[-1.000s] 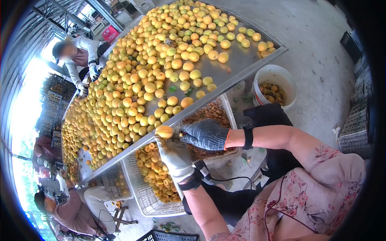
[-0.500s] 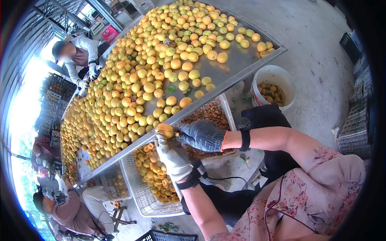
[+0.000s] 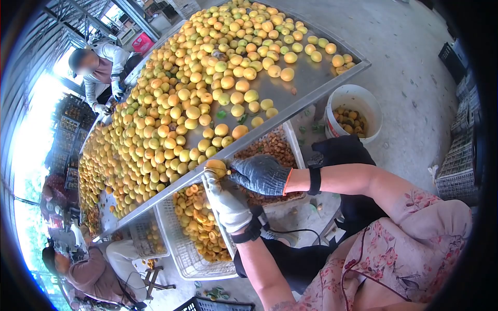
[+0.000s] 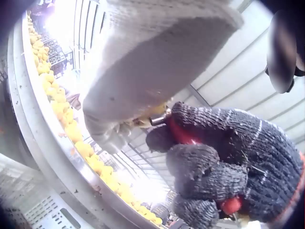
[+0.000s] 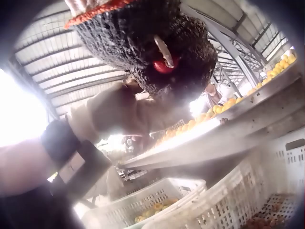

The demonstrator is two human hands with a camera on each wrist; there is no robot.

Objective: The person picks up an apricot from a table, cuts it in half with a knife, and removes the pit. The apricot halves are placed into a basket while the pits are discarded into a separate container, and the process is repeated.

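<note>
A whole-looking orange-yellow apricot (image 3: 216, 168) is held in the fingers of my white-gloved left hand (image 3: 225, 203), beside the metal table's near edge. Close to its right, my grey-gloved right hand (image 3: 261, 174) grips a small tool. The left wrist view shows the tool's red handle (image 4: 185, 133) inside the curled right hand (image 4: 228, 162), its metal tip (image 4: 158, 120) at the fruit, which the left glove (image 4: 152, 62) mostly hides. From the right wrist, the right glove (image 5: 143, 43) covers most of the tool; a red part (image 5: 165, 65) shows.
Many apricots lie on the metal table (image 3: 290, 98). Below its edge stand a crate (image 3: 194, 267) of split fruit and a crate (image 3: 296, 150) of brown pits. A white bucket (image 3: 337, 96) stands right. One person (image 3: 106, 65) works across the table, another (image 3: 91, 274) sits left.
Both my hands have stayed close together, with the apricot shifted slightly right and its visible side changed. The person across the table has moved their hands a little.
</note>
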